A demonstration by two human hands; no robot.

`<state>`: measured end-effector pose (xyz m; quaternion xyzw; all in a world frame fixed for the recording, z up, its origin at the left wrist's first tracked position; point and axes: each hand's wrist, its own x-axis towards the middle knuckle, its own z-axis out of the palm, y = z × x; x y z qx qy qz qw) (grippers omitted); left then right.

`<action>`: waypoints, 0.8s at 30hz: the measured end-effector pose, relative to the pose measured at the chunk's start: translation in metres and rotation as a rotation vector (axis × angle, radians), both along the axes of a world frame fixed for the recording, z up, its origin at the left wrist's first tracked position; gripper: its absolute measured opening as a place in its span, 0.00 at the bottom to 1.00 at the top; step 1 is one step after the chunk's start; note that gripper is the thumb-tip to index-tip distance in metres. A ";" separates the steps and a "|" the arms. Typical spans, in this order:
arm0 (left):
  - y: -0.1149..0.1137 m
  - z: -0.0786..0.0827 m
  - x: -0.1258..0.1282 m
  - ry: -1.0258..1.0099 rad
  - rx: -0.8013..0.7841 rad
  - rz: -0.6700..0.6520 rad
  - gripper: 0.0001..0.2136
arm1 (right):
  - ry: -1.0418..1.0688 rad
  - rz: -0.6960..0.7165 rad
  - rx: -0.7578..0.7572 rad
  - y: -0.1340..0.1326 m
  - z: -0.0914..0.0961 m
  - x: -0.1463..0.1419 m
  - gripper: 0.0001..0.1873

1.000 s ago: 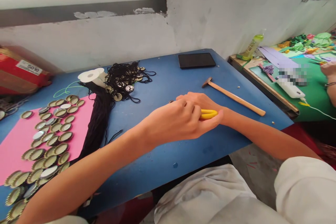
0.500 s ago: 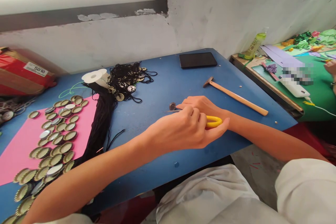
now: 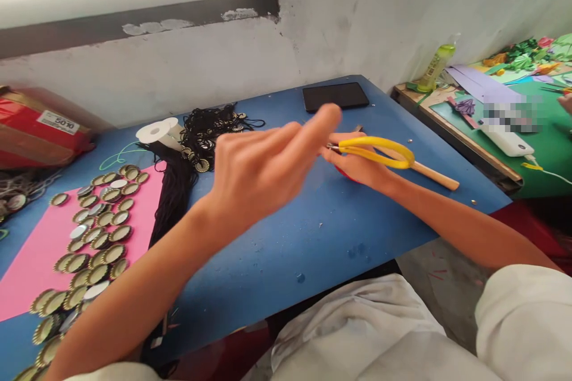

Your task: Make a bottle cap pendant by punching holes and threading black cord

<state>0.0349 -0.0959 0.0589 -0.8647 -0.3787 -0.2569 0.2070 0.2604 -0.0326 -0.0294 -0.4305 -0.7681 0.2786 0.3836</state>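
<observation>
My left hand [image 3: 259, 172] is lifted above the blue table [image 3: 286, 238], a little blurred, fingers stretched toward the right with nothing visible in them. Just beyond its fingertips my right hand [image 3: 364, 168] is raised off the table and closed on a yellow-handled cutting tool [image 3: 379, 150], whose metal tip points at my left fingers. The wooden-handled hammer [image 3: 429, 174] lies on the table behind my right hand, partly hidden by it.
Several gold bottle caps [image 3: 92, 232] lie on pink paper [image 3: 27, 256] at the left, beside black cords [image 3: 172, 196] and a white spool [image 3: 156, 130]. A dark phone [image 3: 335, 96] lies at the back. A neighbouring table [image 3: 536, 149] holds green paper and a glue bottle [image 3: 433, 65].
Both hands rose from the table. My left hand opened and swung up; my right hand lifted the yellow-handled tool into full view. The small cap they held on the table is gone from sight.
</observation>
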 end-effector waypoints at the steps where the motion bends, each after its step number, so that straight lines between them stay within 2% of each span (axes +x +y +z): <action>1: 0.008 -0.002 -0.002 -0.058 -0.032 0.063 0.24 | 0.034 -0.013 -0.025 0.002 0.001 0.002 0.15; 4: 0.038 -0.013 -0.007 -0.192 -0.140 0.172 0.23 | 0.193 -0.038 -0.137 0.006 0.001 0.005 0.15; 8: 0.069 -0.034 -0.008 -0.207 -0.358 0.177 0.22 | 0.340 -0.047 -0.206 0.012 -0.006 0.005 0.18; 13: 0.076 -0.052 -0.001 -0.219 -0.621 0.132 0.22 | 0.319 -0.052 -0.160 0.015 -0.011 0.005 0.17; 15: 0.075 -0.056 0.001 -0.271 -0.709 0.088 0.22 | 0.223 -0.055 -0.055 0.014 -0.012 0.006 0.17; 21: 0.084 -0.066 -0.001 -0.662 -1.046 -0.120 0.20 | -0.121 0.046 0.514 0.019 -0.022 0.011 0.18; 24: 0.089 -0.066 -0.004 -0.764 -1.136 -0.195 0.19 | -0.202 0.083 0.645 0.025 -0.023 0.017 0.19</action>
